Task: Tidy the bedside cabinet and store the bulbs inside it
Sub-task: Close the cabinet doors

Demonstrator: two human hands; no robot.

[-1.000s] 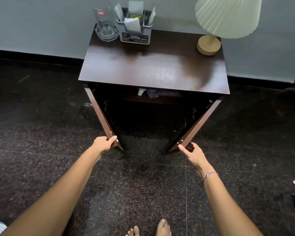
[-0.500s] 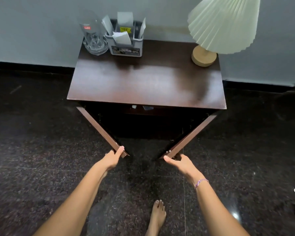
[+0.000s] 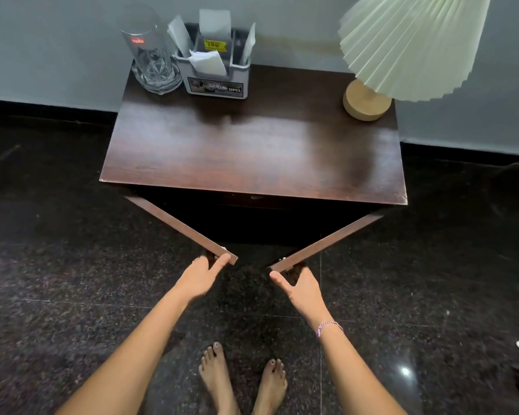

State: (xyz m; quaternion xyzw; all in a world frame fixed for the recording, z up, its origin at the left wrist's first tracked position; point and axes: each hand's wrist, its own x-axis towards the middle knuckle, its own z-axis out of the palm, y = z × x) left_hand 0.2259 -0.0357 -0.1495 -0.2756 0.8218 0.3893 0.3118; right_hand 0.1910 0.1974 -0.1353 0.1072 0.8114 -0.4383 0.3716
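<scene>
Centre frame, left hand (image 3: 201, 275) is gripping the left door (image 3: 180, 227), right hand (image 3: 301, 284) is gripping the right door (image 3: 327, 242) of the cabinet (image 3: 252, 151); stiff, light panels, best held at free edges. No bulbs showing.

A small red label reading "cello" was seen near the rim of the clear drinking glass (image 3: 152, 52), which stood at the back left corner of the bedside cabinet (image 3: 252, 151) top. The word "OPEL" was printed in white on the dark strip across the front of the grey organiser box (image 3: 218, 80) just beside the glass. A yellow tag (image 3: 213, 44) on a paper inside the box carried print too blurred to be read.
</scene>
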